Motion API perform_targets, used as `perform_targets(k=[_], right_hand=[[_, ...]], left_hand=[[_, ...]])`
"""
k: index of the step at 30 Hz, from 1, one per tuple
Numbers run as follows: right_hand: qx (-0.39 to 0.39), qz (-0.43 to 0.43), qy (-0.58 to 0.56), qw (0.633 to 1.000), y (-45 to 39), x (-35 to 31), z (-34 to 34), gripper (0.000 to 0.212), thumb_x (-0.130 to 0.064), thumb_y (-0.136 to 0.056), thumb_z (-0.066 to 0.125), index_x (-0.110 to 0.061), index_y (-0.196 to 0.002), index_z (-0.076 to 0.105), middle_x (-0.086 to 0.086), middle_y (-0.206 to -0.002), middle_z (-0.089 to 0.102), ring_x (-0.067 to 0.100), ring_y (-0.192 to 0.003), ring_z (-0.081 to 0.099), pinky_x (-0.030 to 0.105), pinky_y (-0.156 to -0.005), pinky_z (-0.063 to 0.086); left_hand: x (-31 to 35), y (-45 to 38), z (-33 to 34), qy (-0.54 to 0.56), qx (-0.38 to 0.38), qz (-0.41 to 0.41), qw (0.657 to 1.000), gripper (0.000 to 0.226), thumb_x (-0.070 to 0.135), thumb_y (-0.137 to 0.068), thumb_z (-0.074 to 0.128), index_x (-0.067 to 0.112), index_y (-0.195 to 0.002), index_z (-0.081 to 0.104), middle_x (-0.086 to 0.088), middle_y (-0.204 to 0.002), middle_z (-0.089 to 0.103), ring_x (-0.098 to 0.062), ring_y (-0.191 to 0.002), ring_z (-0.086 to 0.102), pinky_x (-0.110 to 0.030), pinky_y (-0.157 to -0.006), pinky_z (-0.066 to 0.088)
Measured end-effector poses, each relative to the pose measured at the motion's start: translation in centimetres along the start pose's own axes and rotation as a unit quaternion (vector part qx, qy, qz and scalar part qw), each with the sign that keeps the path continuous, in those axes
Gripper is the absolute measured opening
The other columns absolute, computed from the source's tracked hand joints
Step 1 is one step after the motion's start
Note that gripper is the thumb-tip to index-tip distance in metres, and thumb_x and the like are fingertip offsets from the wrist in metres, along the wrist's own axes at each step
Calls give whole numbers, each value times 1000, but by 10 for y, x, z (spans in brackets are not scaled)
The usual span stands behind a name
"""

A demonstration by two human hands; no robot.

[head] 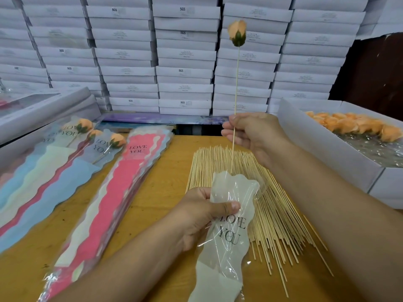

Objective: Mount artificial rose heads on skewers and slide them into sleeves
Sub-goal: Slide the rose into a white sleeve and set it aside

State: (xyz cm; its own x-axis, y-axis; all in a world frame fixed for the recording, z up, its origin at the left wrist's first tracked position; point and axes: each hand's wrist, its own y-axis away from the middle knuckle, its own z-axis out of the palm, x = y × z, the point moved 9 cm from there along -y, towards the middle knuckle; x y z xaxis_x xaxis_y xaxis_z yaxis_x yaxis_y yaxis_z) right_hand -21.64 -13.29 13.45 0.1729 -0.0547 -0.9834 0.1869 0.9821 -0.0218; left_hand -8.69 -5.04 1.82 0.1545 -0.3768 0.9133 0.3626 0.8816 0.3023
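The rose sits on the top end of a skewer, held above the table. The skewer's long axis runs near vertical, bud up, with the bare lower tip pointing down at the mouth of the sleeve; whether the tip has entered the mouth cannot be told.

Handling, as judged: the skewer is light, thin and stiff, but will flex or snap under side load. Grip it on the shaft, not at the soft bud, which may pull off. The sleeve is thin, slick film that collapses readily; hold it near the mouth to keep it open.

The right hand has thumb and fingers clamped on the skewer's lower shaft. The left hand grips the sleeve below its mouth, thumb pressed across the front.

Loose skewers lie fanned beneath. Spare sleeves and finished roses lie left; a box of buds stands right.
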Motion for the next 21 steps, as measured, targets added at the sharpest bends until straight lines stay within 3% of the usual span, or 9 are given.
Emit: perform_targets(k=[13, 17, 21], right_hand=[[-42, 24, 8, 999, 15, 17, 6, 6, -7, -92, 68, -3, -96, 67, 6, -69, 75, 17, -64, 75, 22, -56, 58], [-33, 15, 6, 999, 11, 6, -1, 3, -7, -92, 69, -4, -93, 68, 7, -72, 76, 17, -66, 75, 22, -57, 58], [-10, -11, -13, 1000, 4, -19, -12, 4, -3, -93, 65, -5, -89, 67, 6, -70, 76, 16, -66, 75, 21, -56, 57]], left_hand=[[5, 0, -2, 34, -10, 8, 999, 5, -2, -79, 76, 3, -80, 78, -20, -84, 76, -25, -69, 75, -29, -56, 58], [4, 1, -2, 27, -10, 7, 1000, 16, -4, -83, 74, 5, -71, 78, -15, -76, 75, -22, -63, 73, -27, -54, 57], [3, 1, -2, 23, -9, 4, 1000, 12, -5, -81, 75, 4, -73, 77, -16, -75, 74, -22, -61, 72, -27, -52, 56]])
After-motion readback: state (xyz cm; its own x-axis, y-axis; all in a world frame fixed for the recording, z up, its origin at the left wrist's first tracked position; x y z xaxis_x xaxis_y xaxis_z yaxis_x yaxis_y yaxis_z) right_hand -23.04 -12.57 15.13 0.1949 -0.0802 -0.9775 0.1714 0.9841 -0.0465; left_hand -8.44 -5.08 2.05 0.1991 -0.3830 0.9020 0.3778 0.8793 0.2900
